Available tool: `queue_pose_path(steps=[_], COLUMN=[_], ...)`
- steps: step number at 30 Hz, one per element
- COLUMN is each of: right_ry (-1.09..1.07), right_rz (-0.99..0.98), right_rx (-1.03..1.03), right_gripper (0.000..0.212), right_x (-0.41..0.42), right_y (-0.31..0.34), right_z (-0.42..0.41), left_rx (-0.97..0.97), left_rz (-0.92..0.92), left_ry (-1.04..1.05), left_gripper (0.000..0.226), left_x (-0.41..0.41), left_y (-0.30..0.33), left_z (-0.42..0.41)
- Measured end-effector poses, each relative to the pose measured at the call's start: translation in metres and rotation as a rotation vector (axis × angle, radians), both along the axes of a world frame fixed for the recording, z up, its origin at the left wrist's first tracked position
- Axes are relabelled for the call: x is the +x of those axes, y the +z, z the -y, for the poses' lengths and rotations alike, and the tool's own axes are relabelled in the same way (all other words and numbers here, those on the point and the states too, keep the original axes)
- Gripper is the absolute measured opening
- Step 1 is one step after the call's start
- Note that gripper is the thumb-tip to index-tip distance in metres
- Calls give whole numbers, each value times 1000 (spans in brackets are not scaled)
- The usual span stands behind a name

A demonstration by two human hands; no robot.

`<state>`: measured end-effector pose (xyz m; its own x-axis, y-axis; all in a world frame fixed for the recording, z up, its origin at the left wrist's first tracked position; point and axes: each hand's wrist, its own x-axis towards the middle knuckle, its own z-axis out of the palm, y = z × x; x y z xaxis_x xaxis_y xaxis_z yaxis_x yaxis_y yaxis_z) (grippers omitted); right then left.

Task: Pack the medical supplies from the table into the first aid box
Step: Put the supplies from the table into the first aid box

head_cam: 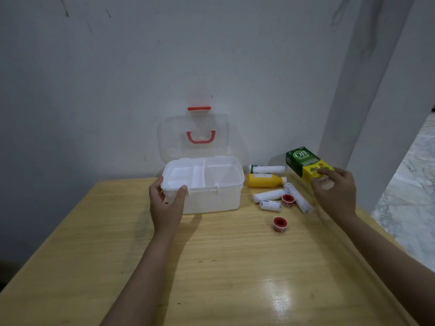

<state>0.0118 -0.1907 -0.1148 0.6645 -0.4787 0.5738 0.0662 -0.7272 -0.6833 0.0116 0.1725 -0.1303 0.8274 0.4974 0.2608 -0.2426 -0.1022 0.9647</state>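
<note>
The white first aid box (216,198) stands open on the table, its clear lid (164,137) with a red handle leaning against the wall. A white divided tray sits in its top. My left hand (166,203) grips the box's front left corner. My right hand (334,191) holds a green and yellow carton (303,161) lifted above the table's right edge. Right of the box lie a yellow bottle (263,180), a white bottle with a green cap (268,169), several white bandage rolls (270,205) and two red tape rolls (279,224).
The wooden table (223,267) butts against a white wall. A white pillar (367,90) rises just past the table's right rear corner. Tiled floor (409,184) shows to the right.
</note>
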Motion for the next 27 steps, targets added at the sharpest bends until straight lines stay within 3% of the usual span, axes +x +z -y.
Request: queue_pose_path(steps=[4,10,14,19,27], right_ry=[244,621,653,695,699], right_rz=[162,33,-106,-281,-514], right_rx=[-11,-37,-267,-416,-448], right_gripper=[29,25,24,27,29], right_x=[-15,-19,3,32,62], right_y=[36,87,100,98,83], right_z=[-14,-55,-85,-124,-169], left_rx=[-41,-62,-55,21,391], left_rz=[5,4,-5,-41,-120], left_ry=[5,3,-26,-53,-172], left_gripper=[55,54,54,55,76], left_x=[0,-1,-3,-2,13], left_y=[2,5,7,14,23], left_z=[2,3,2,-3,-25])
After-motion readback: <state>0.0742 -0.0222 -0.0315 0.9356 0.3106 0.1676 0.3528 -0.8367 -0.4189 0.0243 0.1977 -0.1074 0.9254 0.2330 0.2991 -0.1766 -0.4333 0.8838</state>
